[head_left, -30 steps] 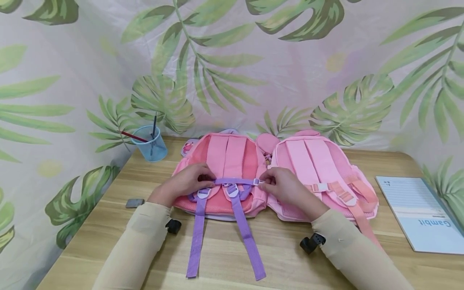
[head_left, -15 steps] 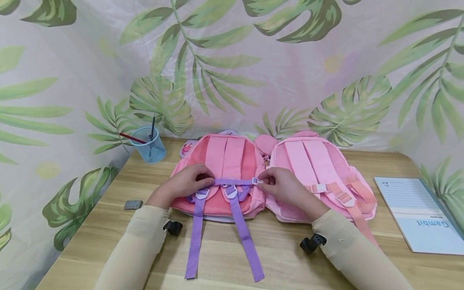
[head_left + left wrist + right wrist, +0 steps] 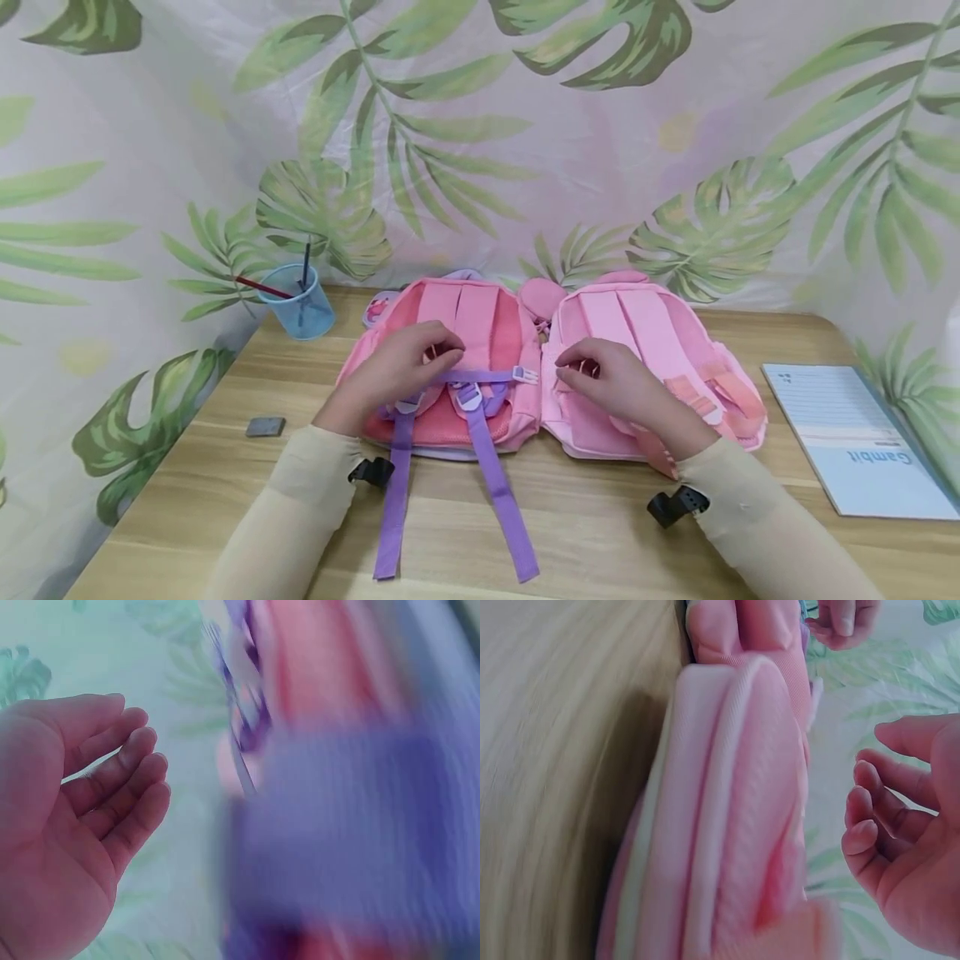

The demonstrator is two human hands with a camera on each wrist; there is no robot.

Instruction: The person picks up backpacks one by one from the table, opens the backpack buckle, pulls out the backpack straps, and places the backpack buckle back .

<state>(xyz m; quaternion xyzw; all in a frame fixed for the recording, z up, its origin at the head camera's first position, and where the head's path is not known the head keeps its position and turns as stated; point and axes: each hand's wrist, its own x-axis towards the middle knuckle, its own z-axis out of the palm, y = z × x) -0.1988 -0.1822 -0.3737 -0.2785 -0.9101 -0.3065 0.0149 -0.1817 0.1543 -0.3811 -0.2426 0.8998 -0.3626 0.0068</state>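
Note:
Two pink backpacks lie side by side, strap side up. Across the left backpack (image 3: pixel 476 317) runs a purple chest strap (image 3: pixel 487 377) with a white buckle (image 3: pixel 525 375) at its right end. My left hand (image 3: pixel 405 358) is above this backpack's left part, fingers loosely bent with nothing between them; the left wrist view confirms a bare palm. Over the left part of the right backpack (image 3: pixel 611 312) hovers my right hand (image 3: pixel 626 387), relaxed and holding nothing. That hand and arm hide part of its orange straps (image 3: pixel 735 404). Purple webbing (image 3: pixel 491 483) hangs toward the table's front.
A blue mesh pen cup (image 3: pixel 318 317) with a red and a dark pencil stands back left. Nearer lies a small grey block (image 3: pixel 266 427). A notebook (image 3: pixel 862 442) marked "Gambit" rests at the right. Leaf-patterned cloth closes off the table's back and sides.
Both hands have let go of the purple chest strap and lifted. The right hand has moved right, away from the white buckle, which now shows fully. The head view has shifted slightly.

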